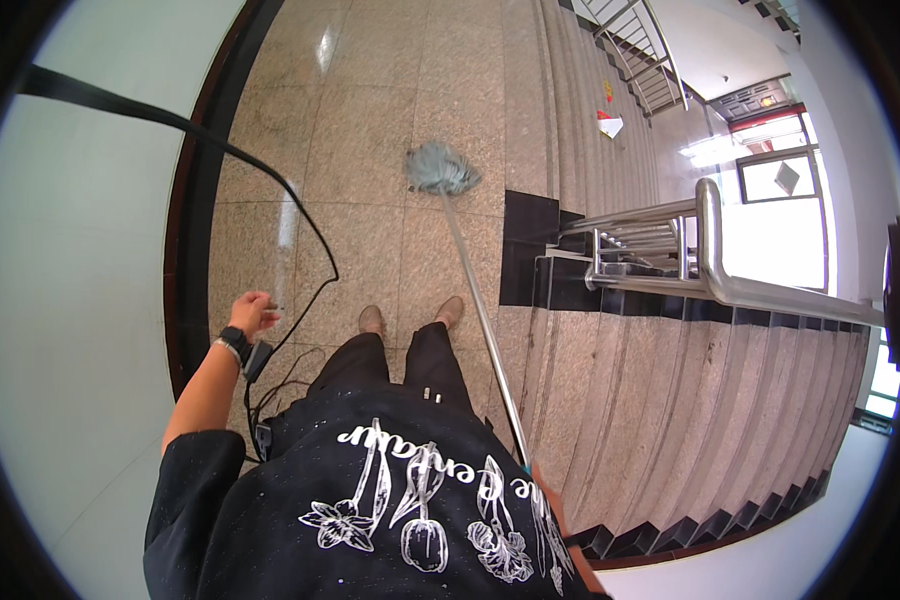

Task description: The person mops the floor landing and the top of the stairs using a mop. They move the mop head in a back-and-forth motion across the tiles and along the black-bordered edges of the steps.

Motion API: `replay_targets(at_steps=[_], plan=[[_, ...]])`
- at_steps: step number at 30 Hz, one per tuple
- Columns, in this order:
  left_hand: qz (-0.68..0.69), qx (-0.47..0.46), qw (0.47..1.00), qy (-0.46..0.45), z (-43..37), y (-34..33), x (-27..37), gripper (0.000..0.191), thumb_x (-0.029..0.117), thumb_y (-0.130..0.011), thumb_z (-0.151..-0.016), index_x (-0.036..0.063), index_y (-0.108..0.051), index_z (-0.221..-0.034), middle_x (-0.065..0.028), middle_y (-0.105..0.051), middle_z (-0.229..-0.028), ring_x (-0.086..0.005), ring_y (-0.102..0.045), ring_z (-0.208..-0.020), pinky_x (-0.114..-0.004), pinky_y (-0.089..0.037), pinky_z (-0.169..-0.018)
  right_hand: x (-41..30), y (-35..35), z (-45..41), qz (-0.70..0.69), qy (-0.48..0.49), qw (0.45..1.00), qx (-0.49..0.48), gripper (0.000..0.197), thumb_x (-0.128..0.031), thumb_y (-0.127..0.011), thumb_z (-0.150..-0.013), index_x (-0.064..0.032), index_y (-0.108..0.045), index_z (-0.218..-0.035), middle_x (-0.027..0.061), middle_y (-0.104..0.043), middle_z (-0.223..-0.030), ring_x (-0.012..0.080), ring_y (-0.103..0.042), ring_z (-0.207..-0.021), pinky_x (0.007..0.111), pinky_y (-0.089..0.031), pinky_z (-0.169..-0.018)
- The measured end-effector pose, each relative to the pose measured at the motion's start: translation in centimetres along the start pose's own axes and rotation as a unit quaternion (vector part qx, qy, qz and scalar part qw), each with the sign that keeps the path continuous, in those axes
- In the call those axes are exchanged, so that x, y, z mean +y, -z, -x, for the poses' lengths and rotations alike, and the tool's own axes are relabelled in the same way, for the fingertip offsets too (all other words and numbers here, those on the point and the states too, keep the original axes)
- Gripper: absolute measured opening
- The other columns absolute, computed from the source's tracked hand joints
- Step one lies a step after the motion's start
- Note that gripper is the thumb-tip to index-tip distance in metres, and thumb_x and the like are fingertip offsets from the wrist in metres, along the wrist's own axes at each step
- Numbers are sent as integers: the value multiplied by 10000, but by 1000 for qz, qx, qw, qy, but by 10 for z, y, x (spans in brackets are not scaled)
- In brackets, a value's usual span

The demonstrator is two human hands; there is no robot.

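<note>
My left hand [253, 313] hangs over the stone-tiled landing with its fingers partly curled; whether something small is between them cannot be told. A watch is on that wrist, and a black cable with a small box [258, 361] hangs beside it. A mop with a grey-blue fringed head [441, 169] rests on the tiles ahead of my feet. Its metal handle [474, 281] slopes back to my right side, where part of my right arm shows beside the shirt. My right hand itself is not in view.
Stairs [645, 405] lie at the right, and another flight [592, 67] is farther ahead. A stainless steel handrail [787, 294] stands between them. Red and white litter [609, 124] lies on the farther steps. The white wall [82, 247] with a dark skirting runs along the left.
</note>
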State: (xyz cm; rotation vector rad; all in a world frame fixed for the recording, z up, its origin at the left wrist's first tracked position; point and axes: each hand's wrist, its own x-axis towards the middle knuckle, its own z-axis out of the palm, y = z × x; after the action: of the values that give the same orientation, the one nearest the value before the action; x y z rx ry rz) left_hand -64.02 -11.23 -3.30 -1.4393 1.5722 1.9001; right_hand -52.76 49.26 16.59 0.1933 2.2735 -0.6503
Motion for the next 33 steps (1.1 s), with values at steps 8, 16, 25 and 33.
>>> replay_targets(at_steps=[8, 16, 25, 33], plan=[[-32, -66, 997, 2, 12, -22, 9, 124, 150, -493, -835, 72, -505, -930, -73, -592, -849, -165, -617, -650, -273, -499, -557, 27, -17, 80, 0, -69, 997, 19, 595, -53, -553, -751, -160, -358, -1302, 228, -547, -693, 382, -564, -654, 410, -435, -568], [69, -168, 962, -203, 100, -26, 77, 193, 244, -547, -818, 65, -526, -750, -49, -564, -646, -159, -596, -611, -292, -487, -592, -50, 7, -55, 68, 78, 991, 89, 539, -87, -564, -758, -151, -412, -1271, 239, -543, -671, 385, -563, -637, 421, -432, -558], [-98, -445, 881, -130, 155, -104, 89, 187, 206, -514, -874, 26, -545, -909, -58, -592, -810, -146, -613, -712, -264, -488, -645, -200, 9, -284, 103, 176, 972, 115, 525, -60, -531, -722, -32, -422, -1234, 282, -548, -737, 408, -572, -725, 438, -438, -613], [-18, -311, 948, -63, 121, -203, -3, 238, 256, -490, -870, 51, -489, -992, -82, -587, -886, -159, -608, -697, -264, -479, -599, -222, -49, -278, 103, 208, 963, 134, 561, -81, -552, -714, -7, -382, -1244, 271, -579, -762, 417, -576, -737, 467, -456, -632]])
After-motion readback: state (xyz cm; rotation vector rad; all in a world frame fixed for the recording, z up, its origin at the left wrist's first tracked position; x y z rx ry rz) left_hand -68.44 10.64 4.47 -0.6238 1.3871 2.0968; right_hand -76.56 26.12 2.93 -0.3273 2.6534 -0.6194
